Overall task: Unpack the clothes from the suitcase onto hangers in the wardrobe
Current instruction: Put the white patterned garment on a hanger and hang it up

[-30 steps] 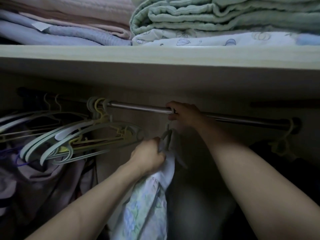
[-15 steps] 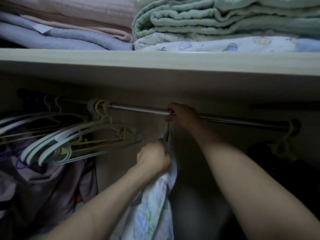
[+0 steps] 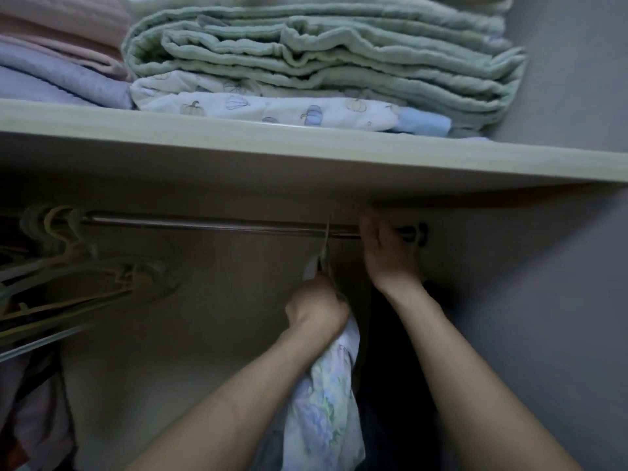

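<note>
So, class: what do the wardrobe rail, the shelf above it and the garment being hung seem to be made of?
Rail: likely polished metal, given the bright streak along it.
Shelf: probably pale wood-look laminate; matt, with faint grain.
Garment: thin woven fabric, perhaps cotton; it drapes softly and carries a floral print.

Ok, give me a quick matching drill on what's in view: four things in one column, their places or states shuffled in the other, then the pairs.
Things:
1. green quilt
2. left hand
3. right hand
4. empty hangers

Places or states:
A. bunched at the left end of the rail
B. up at the rail near its right end
C. folded on the shelf above the rail
D. gripping the top of the floral garment

Pairs: 1-C, 2-D, 3-B, 4-A
</note>
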A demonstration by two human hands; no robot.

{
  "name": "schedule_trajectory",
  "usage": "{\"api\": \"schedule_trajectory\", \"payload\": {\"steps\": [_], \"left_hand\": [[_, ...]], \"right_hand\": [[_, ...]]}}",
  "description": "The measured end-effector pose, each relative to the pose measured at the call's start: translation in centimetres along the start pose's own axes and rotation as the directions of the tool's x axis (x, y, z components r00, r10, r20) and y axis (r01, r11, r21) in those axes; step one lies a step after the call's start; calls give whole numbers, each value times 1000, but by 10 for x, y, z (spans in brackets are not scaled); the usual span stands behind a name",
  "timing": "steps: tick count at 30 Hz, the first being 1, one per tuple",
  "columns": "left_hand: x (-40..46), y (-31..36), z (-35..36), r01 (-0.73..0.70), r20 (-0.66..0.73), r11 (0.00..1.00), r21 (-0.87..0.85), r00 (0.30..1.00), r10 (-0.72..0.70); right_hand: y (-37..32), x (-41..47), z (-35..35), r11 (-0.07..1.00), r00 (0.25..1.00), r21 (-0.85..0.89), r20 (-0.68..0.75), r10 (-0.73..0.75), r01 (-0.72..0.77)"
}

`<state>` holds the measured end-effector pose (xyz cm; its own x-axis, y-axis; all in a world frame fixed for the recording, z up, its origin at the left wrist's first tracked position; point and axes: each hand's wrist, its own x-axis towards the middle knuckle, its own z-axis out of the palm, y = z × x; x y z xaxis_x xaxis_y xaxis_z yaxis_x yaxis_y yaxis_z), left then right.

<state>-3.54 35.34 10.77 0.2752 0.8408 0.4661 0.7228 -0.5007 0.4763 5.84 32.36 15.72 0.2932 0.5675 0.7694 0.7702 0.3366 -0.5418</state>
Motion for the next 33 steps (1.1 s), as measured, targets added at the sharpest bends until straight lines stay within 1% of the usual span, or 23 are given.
{"api": "schedule_trajectory", "payload": {"steps": [5,8,11,16,20,29,31,33], "left_hand": [[-12,42,12,10,54,1000,-17,998,-9],[-22,58,15,-1,91,996,-86,996,9],[-30,68,20,-9,109,994,-111,994,21],[-30,74,29,32,121,992,-121,992,-18],[-30,76,30,6,111,990,-143,994,10],[-28,71,29,41,134,971,-235,991,-9],[-26,65,28,69,119,965,-251,992,-40],[-24,53,28,112,69,958,-264,993,-97]], "right_hand": [[14,-35,-48,976,973,-7,-82,217,-218],[18,-47,-65,961,945,-25,-190,266,-276],[13,-54,-71,945,934,-99,-213,287,-313],[16,-62,-73,941,946,-162,-184,267,-297],[16,-65,-70,941,944,-136,-161,288,-310],[17,-64,-58,943,949,-114,-99,301,-311],[13,-63,-56,951,955,-97,-84,285,-292],[6,-61,-52,956,961,-97,-56,272,-277]]}}
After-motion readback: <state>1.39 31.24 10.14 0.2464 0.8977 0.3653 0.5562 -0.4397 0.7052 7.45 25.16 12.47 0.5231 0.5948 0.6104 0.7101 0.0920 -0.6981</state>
